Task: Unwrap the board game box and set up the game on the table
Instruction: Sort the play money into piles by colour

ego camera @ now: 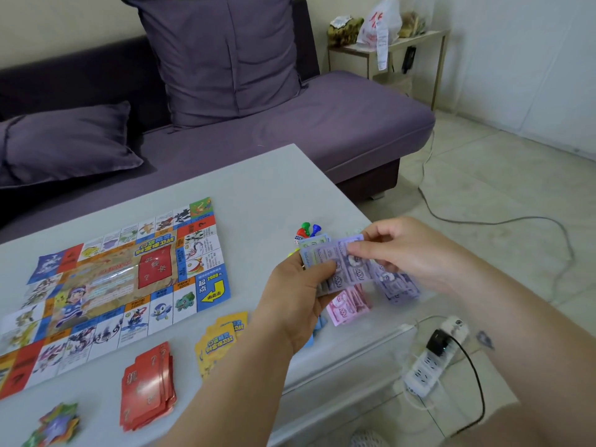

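Because the paper notes (338, 269) look thin, limp and slippery, they seem best pinched by their short ends. Over the right edge of the bench (258, 188), the left hand (296, 295) grips the fanned stack while the right hand (403, 250) pinches its top note; beyond lie the pawns (308, 229).

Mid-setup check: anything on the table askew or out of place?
Minor only: the red card stack and yellow card stack are fanned, not squared; pawns lie heaped behind the banknotes. Nothing looks damaged.
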